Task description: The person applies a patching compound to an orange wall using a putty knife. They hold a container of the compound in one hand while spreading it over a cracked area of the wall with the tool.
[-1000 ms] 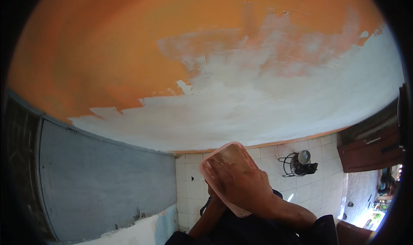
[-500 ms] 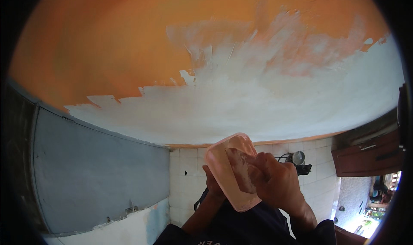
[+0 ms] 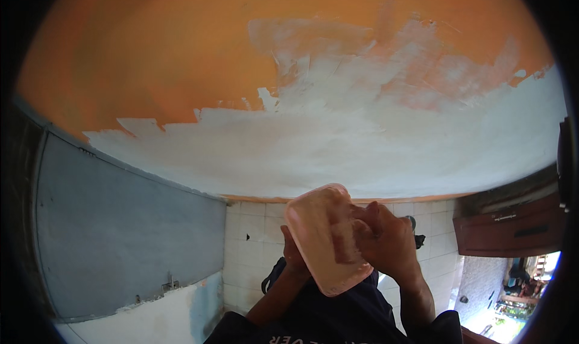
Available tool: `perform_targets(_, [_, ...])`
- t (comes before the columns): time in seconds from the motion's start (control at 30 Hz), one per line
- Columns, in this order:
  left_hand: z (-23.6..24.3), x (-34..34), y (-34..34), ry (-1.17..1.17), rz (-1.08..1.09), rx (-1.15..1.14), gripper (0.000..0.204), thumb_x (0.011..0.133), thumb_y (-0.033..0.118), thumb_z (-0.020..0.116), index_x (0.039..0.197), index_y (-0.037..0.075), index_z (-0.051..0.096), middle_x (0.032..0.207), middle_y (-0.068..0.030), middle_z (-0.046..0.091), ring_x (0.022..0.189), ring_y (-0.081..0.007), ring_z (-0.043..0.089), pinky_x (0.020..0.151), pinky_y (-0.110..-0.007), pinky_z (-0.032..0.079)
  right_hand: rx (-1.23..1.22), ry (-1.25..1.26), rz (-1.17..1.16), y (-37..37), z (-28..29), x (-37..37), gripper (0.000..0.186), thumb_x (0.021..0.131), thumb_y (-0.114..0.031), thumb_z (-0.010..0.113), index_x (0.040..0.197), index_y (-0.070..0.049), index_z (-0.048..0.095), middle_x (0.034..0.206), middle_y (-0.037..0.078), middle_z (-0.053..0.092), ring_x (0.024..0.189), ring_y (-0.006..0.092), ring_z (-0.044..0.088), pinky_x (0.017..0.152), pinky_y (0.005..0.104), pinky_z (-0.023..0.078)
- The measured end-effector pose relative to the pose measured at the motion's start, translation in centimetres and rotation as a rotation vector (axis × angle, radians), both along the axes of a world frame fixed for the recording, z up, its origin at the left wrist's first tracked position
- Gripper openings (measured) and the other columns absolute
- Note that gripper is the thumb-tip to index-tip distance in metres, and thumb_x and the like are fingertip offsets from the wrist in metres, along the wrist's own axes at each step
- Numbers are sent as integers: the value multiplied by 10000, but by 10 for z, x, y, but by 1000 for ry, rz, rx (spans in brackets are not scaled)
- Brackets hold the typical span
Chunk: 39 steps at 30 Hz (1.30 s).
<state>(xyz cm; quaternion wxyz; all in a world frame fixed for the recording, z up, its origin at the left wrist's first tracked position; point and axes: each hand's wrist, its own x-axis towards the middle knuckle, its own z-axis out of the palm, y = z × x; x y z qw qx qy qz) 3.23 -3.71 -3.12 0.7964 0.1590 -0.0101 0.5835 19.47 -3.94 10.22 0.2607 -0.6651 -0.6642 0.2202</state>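
Note:
My left hand (image 3: 294,256) grips a shallow pink rectangular tray (image 3: 315,242) by its left side, most of its fingers hidden beneath. Over the tray's right part, my right hand (image 3: 391,241) is closed on a flat scraper (image 3: 342,238), its blade lying against the tray's face. Blur and shine make the blade's outline hard to read. Ahead of both hands is an orange wall (image 3: 151,48), its lower part covered with a coat of white filler (image 3: 289,145). The filler's upper edge is ragged, with thin streaky smears toward the upper right.
A grey door (image 3: 126,223) stands at the left, beside a patchy white and blue wall section (image 3: 181,311). Pale tiles (image 3: 253,265) cover the floor. Partly behind my right hand is a dark object (image 3: 419,241). A brown wooden door (image 3: 506,230) and a bright opening are at the right.
The scraper has shifted across the tray's face and its blade angle has turned. My view has tilted slightly, so the wall patch sits higher. Both hands keep their holds.

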Motion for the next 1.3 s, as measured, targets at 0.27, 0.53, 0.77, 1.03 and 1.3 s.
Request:
perform_targets(0.27, [11, 1, 5, -24, 26, 25, 735, 1016, 643, 288, 1499, 93, 356, 1447, -134, 480, 1309, -296, 504, 1080, -455, 445, -60, 234, 59, -1, 31, 7, 117, 893, -83, 655, 952, 13, 624, 685, 124, 665, 620, 181, 650, 563, 309, 490])
perform_targets(0.53, [8, -6, -5, 12, -58, -60, 736, 1025, 637, 261, 1516, 94, 327, 1449, -130, 480, 1311, -295, 505, 1100, -459, 431, -23, 290, 61, -2, 12, -7, 154, 929, -137, 614, 966, 4, 564, 672, 178, 643, 572, 375, 661, 527, 428, 510])
perform_targets(0.77, [2, -8, -12, -39, -66, -128, 710, 1041, 610, 233, 1529, 100, 310, 1459, -125, 469, 1329, -298, 487, 1110, -460, 419, -83, 59, 114, 2, 19, -15, 172, 925, -122, 602, 943, 33, 530, 609, 192, 617, 536, 373, 652, 498, 431, 498])
perform_targets(1.03, [1, -3, -16, -23, -130, -157, 749, 1023, 640, 254, 1549, 108, 280, 1508, -130, 424, 1378, -314, 438, 1152, -478, 357, -88, -163, 103, -5, 26, -27, 197, 915, -136, 609, 869, 38, 530, 576, 175, 603, 437, 331, 618, 404, 393, 466])
perform_targets(1.3, [14, -1, -18, 175, -112, -209, 740, 1029, 626, 254, 1558, 109, 258, 1536, -137, 384, 1419, -316, 386, 1178, -494, 311, 90, -256, 236, 4, 14, -33, 262, 894, -144, 621, 994, 95, 584, 534, 177, 584, 442, 345, 623, 409, 407, 508])
